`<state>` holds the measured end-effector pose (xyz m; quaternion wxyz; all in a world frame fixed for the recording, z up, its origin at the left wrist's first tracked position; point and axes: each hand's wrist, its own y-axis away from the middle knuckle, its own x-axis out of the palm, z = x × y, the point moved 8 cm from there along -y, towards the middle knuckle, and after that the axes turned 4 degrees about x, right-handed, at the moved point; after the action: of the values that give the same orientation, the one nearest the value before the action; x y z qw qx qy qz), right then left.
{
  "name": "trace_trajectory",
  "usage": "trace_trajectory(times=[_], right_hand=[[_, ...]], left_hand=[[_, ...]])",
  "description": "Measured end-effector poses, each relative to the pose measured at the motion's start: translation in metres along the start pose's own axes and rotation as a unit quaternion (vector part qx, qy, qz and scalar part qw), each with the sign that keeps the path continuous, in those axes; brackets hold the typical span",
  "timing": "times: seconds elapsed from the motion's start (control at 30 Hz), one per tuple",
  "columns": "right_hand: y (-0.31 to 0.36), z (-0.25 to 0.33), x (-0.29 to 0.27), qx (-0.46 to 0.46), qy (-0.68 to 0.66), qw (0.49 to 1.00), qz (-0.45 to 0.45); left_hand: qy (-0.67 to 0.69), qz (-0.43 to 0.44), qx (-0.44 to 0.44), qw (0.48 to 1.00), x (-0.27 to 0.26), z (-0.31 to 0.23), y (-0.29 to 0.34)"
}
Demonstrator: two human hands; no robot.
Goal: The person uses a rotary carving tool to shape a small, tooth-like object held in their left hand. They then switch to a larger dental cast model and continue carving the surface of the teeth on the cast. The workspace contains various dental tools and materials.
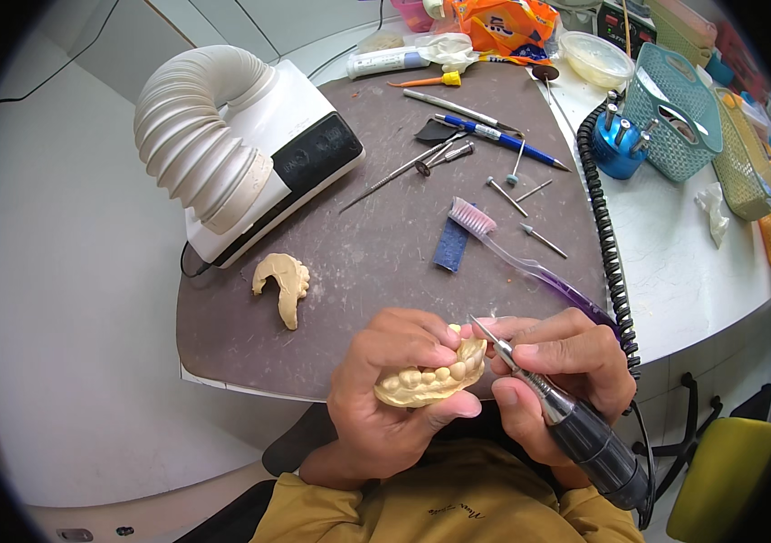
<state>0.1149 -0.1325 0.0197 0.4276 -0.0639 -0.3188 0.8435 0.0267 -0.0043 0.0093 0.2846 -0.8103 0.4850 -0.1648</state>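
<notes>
My left hand point(385, 389) is closed around a yellowish dental cast point(426, 382), its row of teeth facing up and toward me. In my right hand point(575, 362) is a black and silver rotary handpiece point(584, 439), gripped like a pen. Its thin pointed bur point(487, 331) rises beside the right end of the cast; whether the tip touches it I cannot tell. Some fingertips of the right hand lie behind the bur, close to the cast. Another cast piece point(286, 282), curved and cream-coloured, lies on the brown mat to the left.
A white dust extractor point(268, 154) with a ribbed hose point(195, 127) stands far left. On the mat point(358, 262) lie a toothbrush point(530, 262), blue strip point(450, 246), blue pen point(503, 140) and several burs. A coiled cord point(616, 271), blue bur holder point(619, 145) and baskets point(675, 113) are at right.
</notes>
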Motion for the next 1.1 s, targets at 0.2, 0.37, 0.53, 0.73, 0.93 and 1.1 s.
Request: trace_trajectory(times=[0.2,0.37,0.53,0.73,0.93,1.1], right_hand=[[0.002,0.012,-0.004,-0.016,0.032,0.999,0.001],[0.004,0.012,-0.003,-0.026,0.03,0.999,0.033],[0.003,0.01,0.001,-0.046,0.031,0.998,0.037],[0.0,0.01,0.001,-0.024,0.038,0.998,0.04],[0.0,0.009,0.0,-0.015,0.037,0.998,0.044],[0.001,0.008,0.0,0.011,0.018,0.998,0.053]], left_hand=[[-0.018,-0.001,-0.002,1.0,0.003,-0.003,-0.003],[-0.027,-0.011,-0.001,1.0,0.006,0.0,-0.001],[-0.041,-0.014,0.011,0.999,0.007,0.0,-0.001],[-0.036,-0.025,0.011,0.999,0.006,0.002,0.001],[-0.052,-0.013,0.012,0.999,0.007,0.0,0.0],[-0.059,-0.008,0.019,0.998,0.007,-0.001,-0.001]])
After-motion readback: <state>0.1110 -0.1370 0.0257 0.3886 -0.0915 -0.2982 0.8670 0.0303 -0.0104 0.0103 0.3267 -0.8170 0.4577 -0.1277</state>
